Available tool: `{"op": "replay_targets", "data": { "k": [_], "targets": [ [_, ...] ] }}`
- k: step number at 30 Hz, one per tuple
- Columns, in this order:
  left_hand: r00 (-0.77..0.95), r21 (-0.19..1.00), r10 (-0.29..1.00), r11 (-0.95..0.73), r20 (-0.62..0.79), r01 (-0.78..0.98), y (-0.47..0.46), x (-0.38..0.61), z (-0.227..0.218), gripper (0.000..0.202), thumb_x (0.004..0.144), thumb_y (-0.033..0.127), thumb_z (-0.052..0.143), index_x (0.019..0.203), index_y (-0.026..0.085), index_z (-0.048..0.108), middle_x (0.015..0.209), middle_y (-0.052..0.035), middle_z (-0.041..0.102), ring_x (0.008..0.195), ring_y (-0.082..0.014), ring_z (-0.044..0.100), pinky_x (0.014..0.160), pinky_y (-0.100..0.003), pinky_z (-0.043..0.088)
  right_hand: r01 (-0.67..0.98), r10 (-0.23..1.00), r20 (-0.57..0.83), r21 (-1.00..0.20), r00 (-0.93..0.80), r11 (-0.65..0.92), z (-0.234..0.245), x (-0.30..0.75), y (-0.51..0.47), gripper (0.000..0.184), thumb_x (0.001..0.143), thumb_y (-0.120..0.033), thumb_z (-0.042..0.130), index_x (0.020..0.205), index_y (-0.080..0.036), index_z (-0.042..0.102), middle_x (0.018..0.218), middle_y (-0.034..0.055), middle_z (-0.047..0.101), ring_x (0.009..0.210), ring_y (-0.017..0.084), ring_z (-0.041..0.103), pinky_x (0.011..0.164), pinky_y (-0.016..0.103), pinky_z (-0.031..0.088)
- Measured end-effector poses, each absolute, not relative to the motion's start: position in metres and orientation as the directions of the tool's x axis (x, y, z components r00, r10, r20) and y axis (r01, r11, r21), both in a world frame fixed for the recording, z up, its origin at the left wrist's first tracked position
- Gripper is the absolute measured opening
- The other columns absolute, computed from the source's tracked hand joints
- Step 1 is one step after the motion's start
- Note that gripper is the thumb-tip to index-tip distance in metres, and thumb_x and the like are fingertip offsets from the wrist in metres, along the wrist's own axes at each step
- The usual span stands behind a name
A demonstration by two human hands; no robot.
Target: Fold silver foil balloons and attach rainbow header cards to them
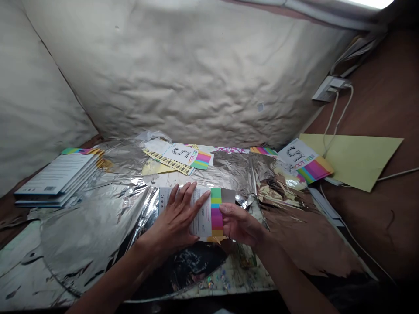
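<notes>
A printed balloon packet (203, 220), with small text on white and a rainbow-striped end, lies on shiny foil in front of me. My left hand (178, 216) presses flat on its white part with the fingers spread. At the striped right end, my right hand (238, 221) pinches the packet's edge between thumb and fingers. A grey flap (228, 196) shows beyond the stripes at the upper right. Under and around the packet spreads silver foil (98, 222), crumpled in places. What lies beneath my left palm is hidden.
A stack of similar packets (54, 174) stands at the left. At the back lie a "5" balloon packet (183, 153) and yellow sticker strips (170, 162). Another "5" packet (304, 159) and a yellow sheet (356, 159) lie right, near white cables (337, 117) and a power socket (330, 88).
</notes>
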State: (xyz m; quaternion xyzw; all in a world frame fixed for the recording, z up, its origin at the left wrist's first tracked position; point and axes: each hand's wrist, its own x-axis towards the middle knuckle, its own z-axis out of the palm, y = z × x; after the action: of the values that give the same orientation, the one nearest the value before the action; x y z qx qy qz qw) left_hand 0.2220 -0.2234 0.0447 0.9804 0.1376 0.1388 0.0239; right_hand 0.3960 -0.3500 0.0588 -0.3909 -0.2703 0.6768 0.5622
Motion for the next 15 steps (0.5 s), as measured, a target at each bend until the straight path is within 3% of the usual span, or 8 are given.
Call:
{"op": "replay_targets", "data": {
  "k": [3, 7, 9, 11, 13, 15],
  "targets": [
    [0.939, 0.04, 0.246, -0.969, 0.241, 0.244, -0.232, 0.222, 0.052, 0.112, 0.063, 0.037, 0.078, 0.156, 0.029, 0.015, 0.159, -0.0164, 0.017, 0.146, -0.0385, 0.015, 0.118, -0.059, 0.004, -0.556, 0.965, -0.225, -0.788, -0.138, -0.263, 0.059, 0.397, -0.351, 0.043, 0.082, -0.045, 0.068, 0.112, -0.014, 0.068, 0.101, 0.0128, 0.073, 0.099, 0.028, 0.07, 0.086, 0.042, 0.055],
    [0.94, 0.033, 0.249, -0.968, 0.232, 0.248, -0.232, 0.22, 0.059, 0.108, 0.066, 0.033, 0.076, 0.155, 0.03, 0.016, 0.158, -0.0148, 0.022, 0.145, -0.0362, 0.02, 0.119, -0.056, 0.006, -0.411, 0.976, -0.191, -0.885, -0.108, -0.218, 0.058, 0.394, -0.35, 0.053, 0.085, -0.05, 0.066, 0.125, -0.015, 0.063, 0.112, 0.0138, 0.071, 0.107, 0.029, 0.067, 0.089, 0.044, 0.055],
    [0.927, 0.048, 0.286, -0.958, 0.242, 0.283, -0.222, 0.216, 0.059, 0.109, 0.064, 0.038, 0.077, 0.155, 0.03, 0.019, 0.155, -0.015, 0.025, 0.144, -0.0373, 0.023, 0.119, -0.056, 0.008, -0.217, 0.991, -0.124, -0.97, 0.045, -0.112, 0.052, 0.398, -0.354, 0.056, 0.089, -0.051, 0.061, 0.133, -0.018, 0.057, 0.123, 0.0144, 0.067, 0.113, 0.03, 0.065, 0.092, 0.045, 0.054],
    [0.908, 0.06, 0.352, -0.936, 0.225, 0.348, -0.208, 0.209, 0.057, 0.11, 0.061, 0.044, 0.077, 0.154, 0.027, 0.022, 0.151, -0.0173, 0.031, 0.141, -0.0387, 0.026, 0.118, -0.057, 0.011, 0.17, 0.965, 0.047, -0.985, 0.257, 0.003, 0.041, 0.405, -0.365, 0.058, 0.09, -0.048, 0.06, 0.141, -0.021, 0.051, 0.135, 0.014, 0.06, 0.124, 0.03, 0.058, 0.101, 0.048, 0.049],
    [0.891, 0.059, 0.419, -0.908, 0.176, 0.416, -0.194, 0.201, 0.053, 0.109, 0.06, 0.046, 0.077, 0.154, 0.024, 0.024, 0.146, -0.0198, 0.037, 0.138, -0.0392, 0.03, 0.117, -0.058, 0.013, 0.613, 0.928, 0.234, -0.79, 0.289, 0.009, 0.027, 0.413, -0.383, 0.062, 0.09, -0.045, 0.061, 0.146, -0.023, 0.044, 0.147, 0.0128, 0.049, 0.138, 0.032, 0.042, 0.112, 0.054, 0.037],
    [0.88, 0.061, 0.459, -0.888, 0.123, 0.455, -0.182, 0.194, 0.047, 0.109, 0.059, 0.044, 0.077, 0.153, 0.022, 0.026, 0.143, -0.0211, 0.04, 0.137, -0.0396, 0.033, 0.116, -0.059, 0.014, 0.868, 0.957, 0.249, -0.497, 0.15, -0.006, 0.014, 0.418, -0.405, 0.072, 0.089, -0.047, 0.061, 0.152, -0.022, 0.035, 0.155, 0.0127, 0.036, 0.145, 0.034, 0.029, 0.116, 0.059, 0.028]
  ]
}}
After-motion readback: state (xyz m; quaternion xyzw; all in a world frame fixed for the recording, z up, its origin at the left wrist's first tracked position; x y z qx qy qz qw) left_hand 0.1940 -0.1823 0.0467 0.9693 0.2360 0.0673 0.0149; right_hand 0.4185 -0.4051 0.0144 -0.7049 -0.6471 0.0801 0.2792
